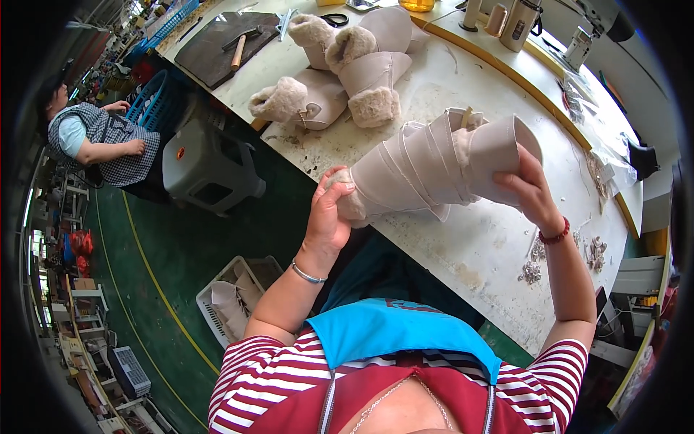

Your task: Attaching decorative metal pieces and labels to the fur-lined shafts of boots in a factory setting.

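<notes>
Workshop floor, green, runs under a scuffed white table where I see fleece-lined beige boots heaped at 12 o'clock. My left hand pinches the fleece end of a stack of beige boot uppers; my right hand, at 3 o'clock, clasps its other end, above the table.

Landmark: my white worktable. On its far part, a heap of fleece-lined boots; beyond them a dark board with a hammer on it, and black scissors. Left of the table: grey stool, blue basket, seated co-worker. Below the table's near-left edge, a white crate.
</notes>
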A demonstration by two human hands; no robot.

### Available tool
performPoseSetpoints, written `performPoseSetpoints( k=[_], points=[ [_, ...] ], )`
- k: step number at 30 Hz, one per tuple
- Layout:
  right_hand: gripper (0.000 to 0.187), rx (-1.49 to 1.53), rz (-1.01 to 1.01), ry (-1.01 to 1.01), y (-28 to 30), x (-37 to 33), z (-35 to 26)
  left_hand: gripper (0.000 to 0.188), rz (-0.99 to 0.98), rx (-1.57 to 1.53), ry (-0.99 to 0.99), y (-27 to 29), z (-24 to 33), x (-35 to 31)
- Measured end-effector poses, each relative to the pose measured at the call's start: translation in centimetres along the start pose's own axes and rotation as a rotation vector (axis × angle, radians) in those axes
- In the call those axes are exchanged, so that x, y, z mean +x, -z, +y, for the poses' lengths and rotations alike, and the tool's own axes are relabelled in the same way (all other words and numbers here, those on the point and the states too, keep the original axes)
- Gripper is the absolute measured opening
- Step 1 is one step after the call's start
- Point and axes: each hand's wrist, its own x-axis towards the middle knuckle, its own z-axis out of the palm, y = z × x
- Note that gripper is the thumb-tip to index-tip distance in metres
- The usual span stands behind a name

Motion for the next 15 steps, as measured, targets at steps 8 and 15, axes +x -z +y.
performPoseSetpoints(
  k=[8,15],
  points=[
    [0.045,0.591,-0.112,-0.140,-2.2,4.1,5.0,0.038,-0.065,0.047,0.086,0.9,0.9,4.9],
    [0.035,0.689,-0.166,-0.249,-6.1,4.3,6.7,0.035,-0.011,0.095,0.053,2.0,0.2,6.8]
  ],
)
